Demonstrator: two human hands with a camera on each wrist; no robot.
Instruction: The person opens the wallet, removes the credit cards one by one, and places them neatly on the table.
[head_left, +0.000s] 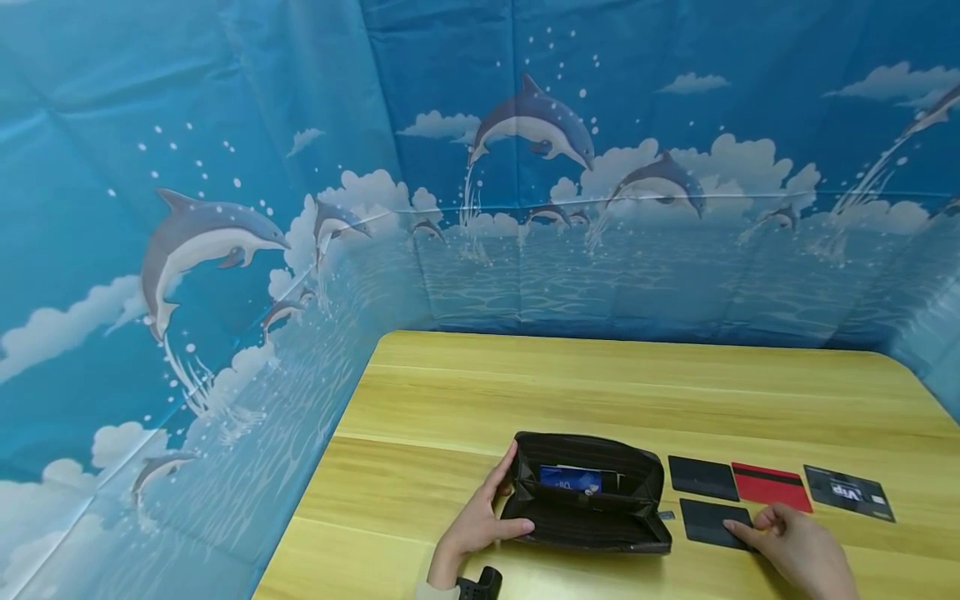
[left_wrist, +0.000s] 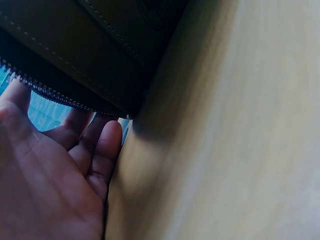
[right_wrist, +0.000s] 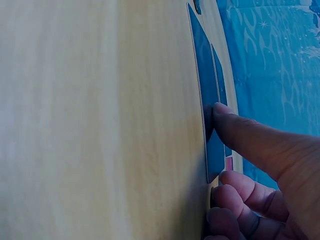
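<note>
Holding the black wallet [head_left: 587,493] at its left end, L hand [head_left: 480,521] has thumb on the near flap & fingers curled round the far side; its grip wraps that end. Wallet lies unzipped, near the worktop's [head_left: 600,383] front edge, about mid-width, w/ a blue card [head_left: 570,478] in an inner slot. R of it, 2 dark cards: far one [head_left: 702,477] & near one [head_left: 712,522], near one close to front edge. R hand [head_left: 798,550] rests on near dark card, index tip pressing it flat, other fingers curled, nothing pinched. Further R, red card [head_left: 771,486], then dark VIP card [head_left: 849,492] toward the R edge. Dolphin backdrop [head_left: 225,208] behind & at L.
</note>
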